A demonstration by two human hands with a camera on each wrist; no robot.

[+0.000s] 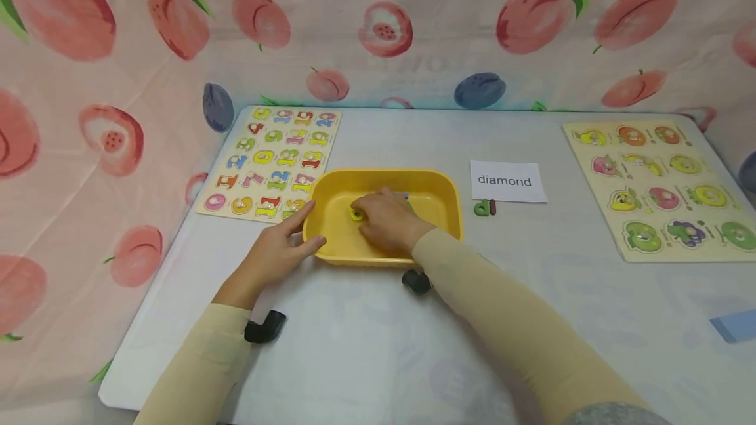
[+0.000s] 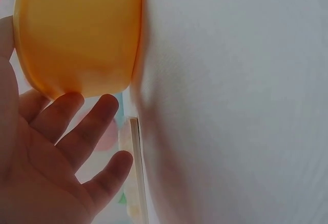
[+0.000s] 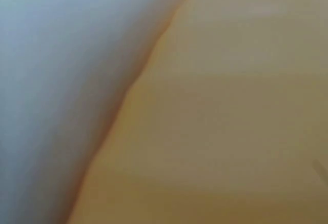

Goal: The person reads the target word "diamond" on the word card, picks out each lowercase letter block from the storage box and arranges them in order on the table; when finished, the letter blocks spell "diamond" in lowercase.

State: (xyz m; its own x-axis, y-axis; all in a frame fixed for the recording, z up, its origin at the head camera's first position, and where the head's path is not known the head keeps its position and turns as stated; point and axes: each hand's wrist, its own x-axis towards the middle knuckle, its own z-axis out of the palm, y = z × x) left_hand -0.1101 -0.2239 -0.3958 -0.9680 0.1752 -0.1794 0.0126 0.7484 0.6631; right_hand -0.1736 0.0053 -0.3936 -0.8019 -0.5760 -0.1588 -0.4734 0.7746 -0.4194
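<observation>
A yellow plastic tray [image 1: 331, 253] stands mid-table. My left hand [image 1: 277, 251] holds its left end, thumb over the rim and fingers along the outer wall; in the left wrist view some fingertips touch the tray wall [image 2: 84, 34] and others stand apart. Inside the tray, my right hand [image 1: 390, 220] pinches a small yellow letter-like piece [image 1: 357, 214], its exact shape partly hidden by the fingers. Bits of a blue piece [image 1: 404, 195] and a green piece [image 1: 410, 204] show behind that hand. The right wrist view has only the blurred tray [image 3: 215, 121].
Right of the tray lies a card reading "diamond" [image 1: 508, 182], with a green letter d [image 1: 482, 208] and a dark red letter i [image 1: 493, 207] below it. A number puzzle board [image 1: 203, 210] is at left, a fruit puzzle board [image 1: 634, 256] at right, a blue block [image 1: 735, 326] near the right edge.
</observation>
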